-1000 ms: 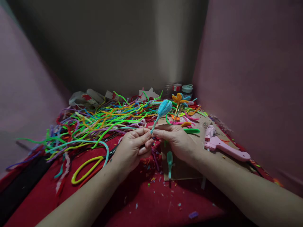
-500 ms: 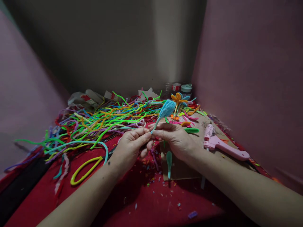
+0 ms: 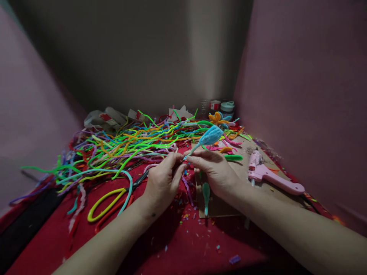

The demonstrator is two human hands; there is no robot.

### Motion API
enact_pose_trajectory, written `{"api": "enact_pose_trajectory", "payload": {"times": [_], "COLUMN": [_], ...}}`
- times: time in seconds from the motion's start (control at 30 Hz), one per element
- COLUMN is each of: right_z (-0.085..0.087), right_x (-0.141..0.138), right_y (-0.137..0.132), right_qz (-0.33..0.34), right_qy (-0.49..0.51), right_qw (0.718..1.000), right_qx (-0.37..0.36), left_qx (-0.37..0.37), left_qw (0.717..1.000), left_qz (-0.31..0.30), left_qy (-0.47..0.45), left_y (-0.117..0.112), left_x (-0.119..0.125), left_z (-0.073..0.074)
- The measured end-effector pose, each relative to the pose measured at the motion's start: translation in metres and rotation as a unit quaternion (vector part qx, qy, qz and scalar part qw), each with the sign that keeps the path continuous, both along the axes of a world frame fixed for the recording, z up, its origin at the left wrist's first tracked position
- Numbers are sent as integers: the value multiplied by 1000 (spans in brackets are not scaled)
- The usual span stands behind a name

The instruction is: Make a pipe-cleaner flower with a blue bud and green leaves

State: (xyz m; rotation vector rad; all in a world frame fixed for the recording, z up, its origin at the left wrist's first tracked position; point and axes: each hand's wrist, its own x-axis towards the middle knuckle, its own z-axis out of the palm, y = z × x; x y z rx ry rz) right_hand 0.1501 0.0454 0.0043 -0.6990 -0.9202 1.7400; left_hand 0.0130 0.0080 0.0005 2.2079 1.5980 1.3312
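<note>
A light-blue pipe-cleaner petal (image 3: 211,136) points up and to the right, its thin stem running down to where my hands meet. My left hand (image 3: 165,176) pinches the lower end of that stem between thumb and forefinger. From the other side, my right hand (image 3: 211,166) grips the stem as well, thumb and fingers pressed together. The very tip of the stem is hidden by my fingertips. Below my right hand, a teal pipe-cleaner loop (image 3: 206,196) lies on a piece of cardboard (image 3: 223,208).
Many coloured pipe cleaners (image 3: 134,139) cover the back left. Scissors with yellow and red handles (image 3: 107,206) lie beside my left forearm. A pink glue gun (image 3: 272,178) rests on the right. An orange flower (image 3: 218,118) and a lidded jar (image 3: 227,107) are behind. Scraps dot the red cloth (image 3: 183,252).
The petal has tipped further to the right. My left hand has turned over the stem, its fingers curling in more. More of the scissors shows now.
</note>
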Motion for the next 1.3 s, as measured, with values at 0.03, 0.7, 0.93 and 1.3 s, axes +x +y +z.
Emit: {"api": "enact_pose_trajectory", "payload": {"times": [0.03,0.7,0.93,1.3], "right_z": [0,-3,-11,-8], "right_x": [0,4,4,5], "right_y": [-1,11,20,17], "right_qz": [-1,38,104,131], "right_qy": [-8,-49,-16,-17], "right_qw": [1000,986,985,987], "right_qx": [0,152,134,88], "left_qx": [7,-241,-373,-405], "left_qw": [1000,884,772,758], "left_qz": [2,-111,-189,-224], "left_qy": [15,-384,-478,-461], "left_y": [0,0,4,8], "left_x": [-1,4,-2,-7], "left_z": [0,16,19,15]}}
